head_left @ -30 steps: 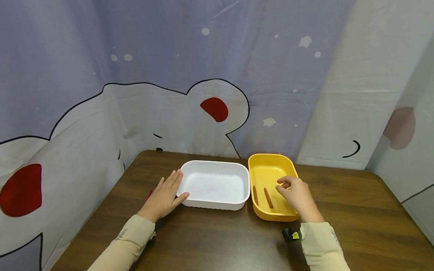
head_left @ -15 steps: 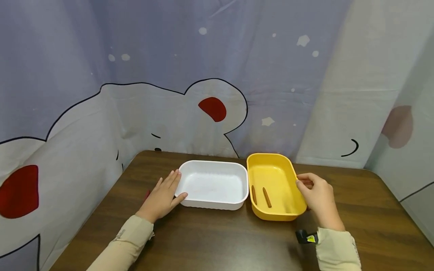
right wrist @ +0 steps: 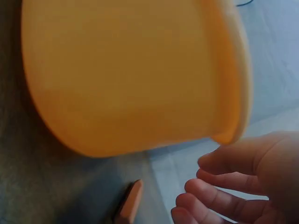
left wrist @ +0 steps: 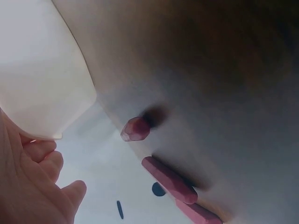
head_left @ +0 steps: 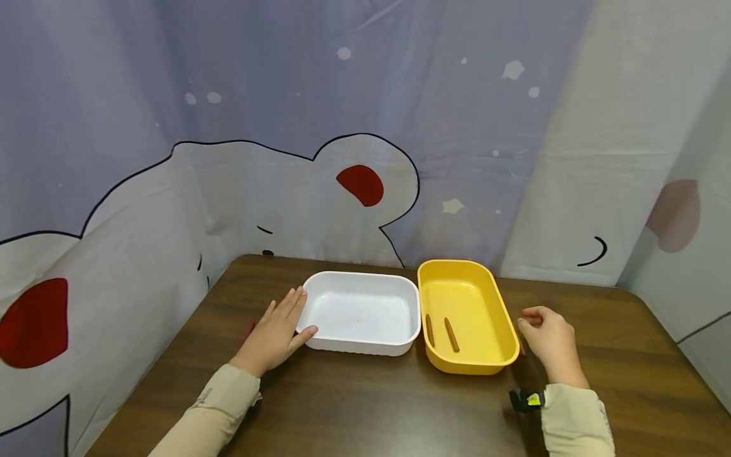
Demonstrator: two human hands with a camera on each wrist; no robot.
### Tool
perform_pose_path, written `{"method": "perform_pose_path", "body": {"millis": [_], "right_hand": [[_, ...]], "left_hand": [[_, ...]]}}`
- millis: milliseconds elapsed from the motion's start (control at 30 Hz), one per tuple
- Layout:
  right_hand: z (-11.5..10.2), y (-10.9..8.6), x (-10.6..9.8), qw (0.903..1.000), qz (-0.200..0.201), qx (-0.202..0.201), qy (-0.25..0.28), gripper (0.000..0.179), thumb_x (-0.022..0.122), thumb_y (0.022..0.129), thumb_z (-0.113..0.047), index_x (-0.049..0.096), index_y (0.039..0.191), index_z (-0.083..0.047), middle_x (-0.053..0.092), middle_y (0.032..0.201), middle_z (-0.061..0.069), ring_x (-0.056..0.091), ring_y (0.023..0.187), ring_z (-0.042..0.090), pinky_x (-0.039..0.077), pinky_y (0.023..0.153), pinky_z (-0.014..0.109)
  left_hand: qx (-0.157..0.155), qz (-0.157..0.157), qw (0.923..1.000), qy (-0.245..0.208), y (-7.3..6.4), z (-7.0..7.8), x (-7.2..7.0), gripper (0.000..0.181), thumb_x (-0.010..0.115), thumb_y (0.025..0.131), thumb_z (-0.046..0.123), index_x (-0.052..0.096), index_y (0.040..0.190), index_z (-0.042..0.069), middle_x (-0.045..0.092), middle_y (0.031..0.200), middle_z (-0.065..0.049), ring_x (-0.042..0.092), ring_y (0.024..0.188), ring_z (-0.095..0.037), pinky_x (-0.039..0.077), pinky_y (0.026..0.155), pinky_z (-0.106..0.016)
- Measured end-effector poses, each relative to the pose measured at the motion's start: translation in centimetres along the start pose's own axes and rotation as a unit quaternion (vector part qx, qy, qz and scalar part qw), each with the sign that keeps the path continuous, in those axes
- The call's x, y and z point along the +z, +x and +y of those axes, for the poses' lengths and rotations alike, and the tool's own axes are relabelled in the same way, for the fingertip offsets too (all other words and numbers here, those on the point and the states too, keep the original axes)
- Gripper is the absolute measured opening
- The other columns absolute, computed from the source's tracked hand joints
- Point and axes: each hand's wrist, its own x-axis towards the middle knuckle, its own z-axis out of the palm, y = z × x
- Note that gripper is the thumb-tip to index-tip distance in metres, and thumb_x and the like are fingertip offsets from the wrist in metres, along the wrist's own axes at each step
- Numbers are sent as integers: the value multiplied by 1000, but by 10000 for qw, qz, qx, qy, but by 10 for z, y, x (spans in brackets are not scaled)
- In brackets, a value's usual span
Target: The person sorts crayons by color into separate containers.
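Observation:
My left hand [head_left: 274,336] rests with straight fingers on the left rim of a white plastic tray [head_left: 360,348]. To its right stands a yellow tray [head_left: 468,367], with two brown sticks [head_left: 452,334] lying in its left part. My right hand [head_left: 551,343] hovers just outside the yellow tray's right wall. Its fingers are loosely bent, and nothing shows between them in the right wrist view. Below those fingers a brown stick [right wrist: 131,200] lies on the table beside the yellow tray. Red sticks [left wrist: 170,179] lie left of the white tray, mostly hidden by my left hand in the head view.
The two trays stand side by side near the back of the brown wooden table [head_left: 365,406]. A printed curtain [head_left: 274,197] hangs right behind the table and along its left side. A black device [head_left: 526,400] sits at my right wrist.
My right hand has moved right, from over the yellow tray across its right wall to the table beside it. The left hand and both trays have stayed in place.

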Motion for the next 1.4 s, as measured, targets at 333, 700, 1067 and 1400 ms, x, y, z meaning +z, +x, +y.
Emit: {"method": "perform_pose_path", "body": {"millis": [333,700,1067,1400], "right_hand": [[12,6,9,9982,-539,198,-179,36,62,94,-11,62,118,16,69,105,31,64,99,48,51,87,59],[15,9,13,9966,-708,175,-395,34,64,88,-7,63,111,18,69,96,30,65,92,46,52,85,59],[17,10,14,9965,-668,114,-498,29,64,88,-8,67,103,17,71,90,27,66,87,44,53,82,58],[16,9,13,9963,-696,214,-453,30,66,91,-13,68,100,15,71,92,27,65,90,46,52,83,59]], "left_hand": [[-34,-33,10000,-19,-1,0,-1,78,53,103,47,30,155,-7,28,163,-22,23,152,-38,22,118,-63],[-39,-16,10000,-61,-1,1,-2,79,54,103,46,30,155,-8,28,162,-23,23,151,-38,23,118,-63],[-27,-27,10000,-59,2,0,0,78,54,103,47,30,155,-7,28,163,-22,22,152,-37,22,118,-63],[-16,-50,10000,-32,1,0,0,78,53,103,47,30,155,-8,28,162,-22,23,152,-38,23,118,-63]]}}
